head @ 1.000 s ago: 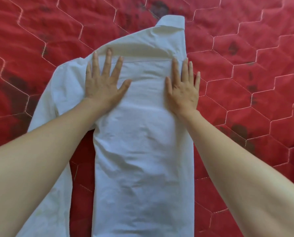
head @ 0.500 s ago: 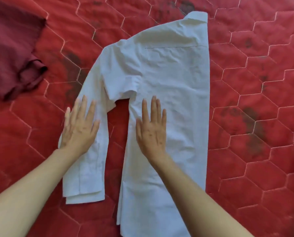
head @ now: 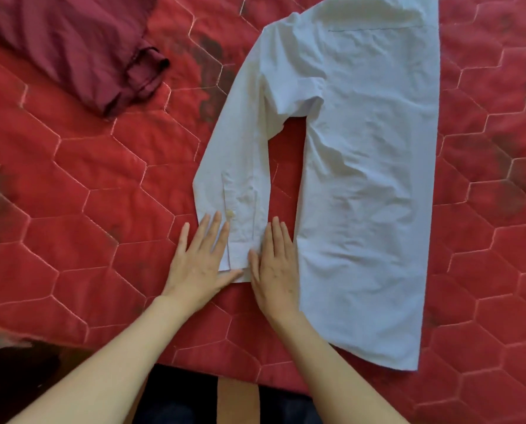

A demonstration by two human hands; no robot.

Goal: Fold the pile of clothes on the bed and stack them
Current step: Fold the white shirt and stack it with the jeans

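Surface: red quilted bedspread [head: 87, 209] stitched in pale hexagons, with dark smudges in several cells; its near edge runs along the bottom of the view.
Left hand: left hand [head: 199, 261] lies flat, palm down, fingers straight and slightly spread. It grips nothing. The fingers rest on the left part of the cuff, the thumb lies along the cuff's lower edge, and the heel of the hand sits on the bedspread.
Right hand: right hand [head: 275, 264] lies flat, palm down, fingers straight and close together. It grips nothing. The hand presses on the right edge of the cuff, in the gap between sleeve and shirt body.
Cuff: cuff [head: 240, 255] is the near end of the sleeve, pinned flat between the two hands, with a pale button [head: 230, 213] just above the left fingertips.
Sleeve: sleeve [head: 243, 148] runs straight from the shoulder toward the person, parallel to the shirt body, with a strip of bedspread showing between them.
Shirt: white shirt [head: 371, 179] lies flat on the bedspread, right of centre, folded into a long narrow panel with a straight right edge; its top runs out of view.
Other clothes: dark red garment [head: 71, 44] lies crumpled at upper left, well apart from the shirt.
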